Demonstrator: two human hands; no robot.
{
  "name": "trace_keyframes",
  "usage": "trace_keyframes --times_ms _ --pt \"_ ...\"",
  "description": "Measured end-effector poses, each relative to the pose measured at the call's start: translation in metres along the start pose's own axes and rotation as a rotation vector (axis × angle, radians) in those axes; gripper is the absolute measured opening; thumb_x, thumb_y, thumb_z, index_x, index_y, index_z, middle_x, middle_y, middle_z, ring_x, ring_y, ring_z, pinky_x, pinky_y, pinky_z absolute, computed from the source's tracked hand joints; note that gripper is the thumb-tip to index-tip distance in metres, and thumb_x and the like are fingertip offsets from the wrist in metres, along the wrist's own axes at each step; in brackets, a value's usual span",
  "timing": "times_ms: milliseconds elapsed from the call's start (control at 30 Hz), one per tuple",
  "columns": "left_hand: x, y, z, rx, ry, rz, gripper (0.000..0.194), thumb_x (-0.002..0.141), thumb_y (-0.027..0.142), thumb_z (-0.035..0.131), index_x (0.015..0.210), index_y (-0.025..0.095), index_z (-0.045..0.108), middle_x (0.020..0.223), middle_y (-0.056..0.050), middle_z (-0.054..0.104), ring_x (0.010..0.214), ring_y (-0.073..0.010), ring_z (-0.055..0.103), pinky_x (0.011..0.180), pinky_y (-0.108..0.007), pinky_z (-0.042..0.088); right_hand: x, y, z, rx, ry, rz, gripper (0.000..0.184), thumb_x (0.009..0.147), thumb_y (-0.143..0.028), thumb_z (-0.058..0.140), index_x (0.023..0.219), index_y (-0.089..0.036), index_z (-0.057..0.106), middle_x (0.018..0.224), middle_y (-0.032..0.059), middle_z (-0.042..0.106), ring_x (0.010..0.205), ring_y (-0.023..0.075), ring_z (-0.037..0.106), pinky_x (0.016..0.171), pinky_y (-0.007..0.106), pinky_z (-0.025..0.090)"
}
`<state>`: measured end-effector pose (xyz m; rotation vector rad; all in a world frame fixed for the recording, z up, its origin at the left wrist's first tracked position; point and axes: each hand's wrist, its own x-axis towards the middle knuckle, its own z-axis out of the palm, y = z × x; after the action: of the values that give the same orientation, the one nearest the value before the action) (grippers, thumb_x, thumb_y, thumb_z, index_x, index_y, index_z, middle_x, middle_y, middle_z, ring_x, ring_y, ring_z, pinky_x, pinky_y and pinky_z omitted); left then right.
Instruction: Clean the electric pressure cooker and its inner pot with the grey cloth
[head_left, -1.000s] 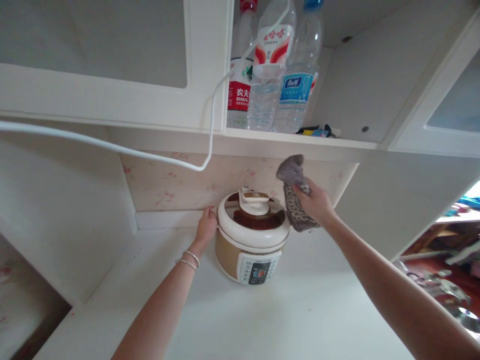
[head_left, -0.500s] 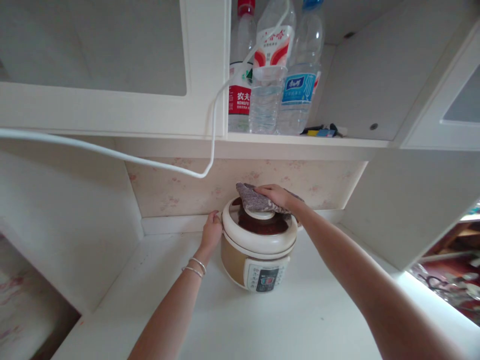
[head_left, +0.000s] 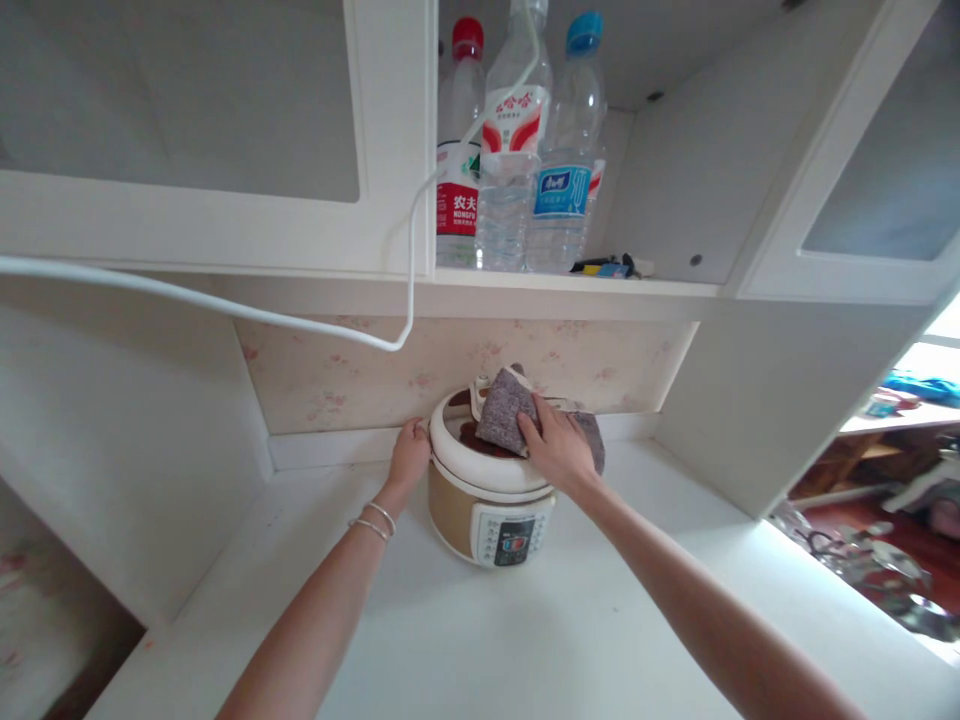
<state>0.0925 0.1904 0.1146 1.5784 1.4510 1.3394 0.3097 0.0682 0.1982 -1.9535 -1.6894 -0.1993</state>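
Observation:
A white and tan electric cooker (head_left: 452,508) with a control panel stands on the white surface, its lid closed. Against the cooker's left side, my left hand (head_left: 410,455) has its fingers curled at the side handle, which is mostly hidden. My right hand (head_left: 559,440) presses a grey-brown cloth (head_left: 506,412) onto the right part of the lid (head_left: 446,420). Part of the cloth drapes past the lid's right edge. The cloth and hand cover much of the lid's top.
Over the cooker, an open cabinet shelf (head_left: 660,287) holds several plastic bottles (head_left: 559,195) and small items. A white cable (head_left: 315,325) hangs in front of the cabinet. Side panels (head_left: 720,400) flank the surface; metal items (head_left: 862,560) lie beyond on the right.
My right hand has slid the cloth toward the front and right of the lid, bunching it and uncovering the back of the lid. My left hand stays at the cooker's side. The view has shifted right.

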Motion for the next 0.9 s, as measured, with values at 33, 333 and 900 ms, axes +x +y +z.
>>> trace_keyframes --times_ms 33,333,900 --pt "0.0 0.003 -0.002 0.009 0.016 0.016 0.031 0.088 0.023 0.04 0.112 0.014 0.057 0.116 -0.016 0.06 0.118 -0.0254 0.052 0.104 -0.042 0.037 -0.008 -0.008 0.0 -0.006 0.019 -0.011 0.057 0.097 -0.047 0.025 0.145 -0.017 0.032 0.148 0.0084 0.04 0.136 0.0215 0.034 0.113 0.042 0.019" --pt "-0.086 0.1 -0.033 0.091 0.197 0.768 0.018 0.091 0.02 0.044 0.104 0.019 0.056 0.111 -0.01 0.053 0.11 -0.0207 0.052 0.1 -0.04 0.042 -0.019 -0.07 0.006 0.363 -0.108 -0.124 0.053 0.093 -0.04 0.035 0.142 -0.019 0.04 0.153 0.0077 0.029 0.142 0.0237 0.021 0.115 0.051 0.005" --pt "-0.03 0.124 0.018 0.586 -0.387 0.593 0.078 0.083 0.065 0.044 0.147 0.023 0.028 0.154 -0.011 0.027 0.141 -0.0326 0.022 0.111 -0.052 0.022 -0.162 0.103 0.042 1.273 0.089 0.695 0.03 0.073 -0.045 0.067 0.088 -0.02 0.063 0.075 -0.0014 0.061 0.059 0.0117 0.056 0.064 0.026 0.052"
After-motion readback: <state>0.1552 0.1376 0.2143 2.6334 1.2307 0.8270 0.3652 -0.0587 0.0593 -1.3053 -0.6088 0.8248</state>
